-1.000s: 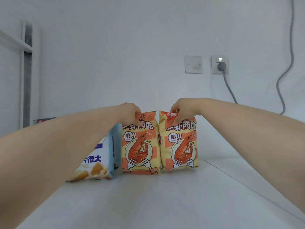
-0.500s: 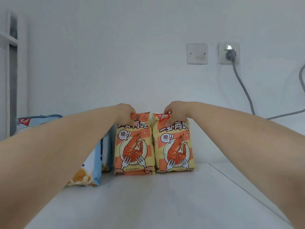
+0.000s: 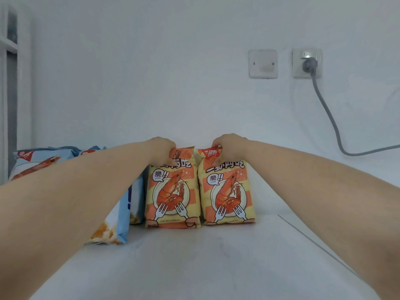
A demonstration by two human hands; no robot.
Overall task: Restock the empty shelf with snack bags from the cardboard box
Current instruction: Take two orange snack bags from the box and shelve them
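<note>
Snack bags [image 3: 172, 191], orange-yellow shrimp print, upright, tops pinched by hands [image 3: 164, 148].

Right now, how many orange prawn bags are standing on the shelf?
2. The left orange bag stands next to the blue bags, its top held by the left hand; the right orange bag stands beside it, held by the right hand. More may hide behind.

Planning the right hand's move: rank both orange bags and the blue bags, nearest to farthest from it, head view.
1. Right orange bag, gripped by the right hand.
2. Left orange bag, beside it.
3. Blue bags, far left.
</note>
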